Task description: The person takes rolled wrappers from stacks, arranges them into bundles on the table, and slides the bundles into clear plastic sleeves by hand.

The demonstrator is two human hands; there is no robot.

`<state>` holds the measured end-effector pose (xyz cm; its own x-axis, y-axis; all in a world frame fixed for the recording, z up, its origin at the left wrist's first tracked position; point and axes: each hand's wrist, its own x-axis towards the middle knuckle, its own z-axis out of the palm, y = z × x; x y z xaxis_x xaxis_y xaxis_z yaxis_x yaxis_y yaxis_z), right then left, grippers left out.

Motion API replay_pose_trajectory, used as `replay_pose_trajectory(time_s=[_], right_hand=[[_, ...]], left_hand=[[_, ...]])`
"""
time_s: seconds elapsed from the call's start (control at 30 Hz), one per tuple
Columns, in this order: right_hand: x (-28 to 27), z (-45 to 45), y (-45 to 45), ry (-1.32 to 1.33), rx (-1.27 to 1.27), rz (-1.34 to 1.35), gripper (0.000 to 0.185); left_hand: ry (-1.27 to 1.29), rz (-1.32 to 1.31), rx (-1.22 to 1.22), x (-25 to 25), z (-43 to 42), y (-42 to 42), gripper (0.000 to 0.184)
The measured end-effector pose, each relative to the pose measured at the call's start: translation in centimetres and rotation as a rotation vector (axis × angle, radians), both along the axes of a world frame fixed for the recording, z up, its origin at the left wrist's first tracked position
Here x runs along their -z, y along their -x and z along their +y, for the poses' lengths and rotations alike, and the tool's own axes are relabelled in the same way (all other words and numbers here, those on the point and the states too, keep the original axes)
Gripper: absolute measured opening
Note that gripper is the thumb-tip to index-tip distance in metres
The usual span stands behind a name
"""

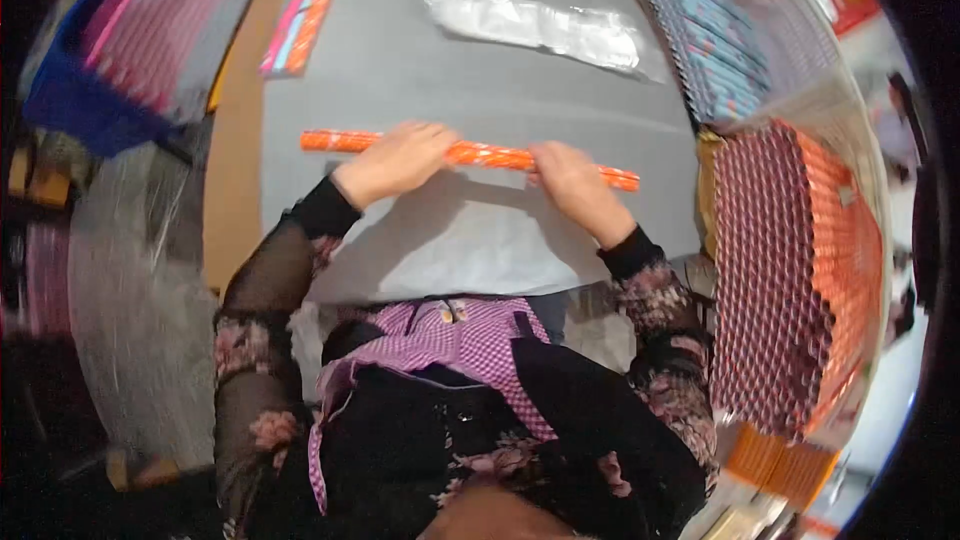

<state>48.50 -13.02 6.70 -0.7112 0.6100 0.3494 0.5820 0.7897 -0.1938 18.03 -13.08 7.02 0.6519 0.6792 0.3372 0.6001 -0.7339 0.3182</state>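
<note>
An orange roll with a pale pattern (490, 155) lies crosswise over the grey table (480, 100) in front of me. My left hand (402, 156) is closed over it left of its middle, fingers curled on its far side. Further right, my right hand (572, 183) also grips the roll, with its fingers partly hidden. Both ends of the roll stick out past my hands. Beyond it lie clear plastic sleeves (540, 25) and, at the upper left, several slim rolls in pink, blue and orange (310, 10).
At the right, a large stack of orange rolls (770, 280) stands with its ends facing the table. Blue patterned rolls (705, 35) are stacked behind it. A blue crate (75, 105) with pink rolls (175, 20) stands at the left, beside a brown cardboard edge (233, 180).
</note>
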Motion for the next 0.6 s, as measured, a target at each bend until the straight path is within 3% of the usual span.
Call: replay_pose_trajectory(time_s=[0.07, 0.33, 0.4, 0.6], right_hand=[[1.6, 0.6, -0.4, 0.107, 0.006, -0.015, 0.029], [5.3, 2.9, -1.3, 0.165, 0.003, 0.071, 0.021], [5.7, 3.9, -1.6, 0.094, -0.02, 0.062, 0.022], [6.1, 5.0, -2.4, 0.129, -0.019, 0.071, 0.035]], left_hand=[[-0.09, 0.15, -0.062, 2.3, -0.4, 1.3, 0.022], [-0.056, 0.144, -0.252, 5.9, -3.1, 4.3, 0.029], [-0.196, 0.106, -0.321, 6.0, -3.4, 5.0, 0.035], [-0.137, 0.156, -0.432, 6.8, -4.3, 6.8, 0.038]])
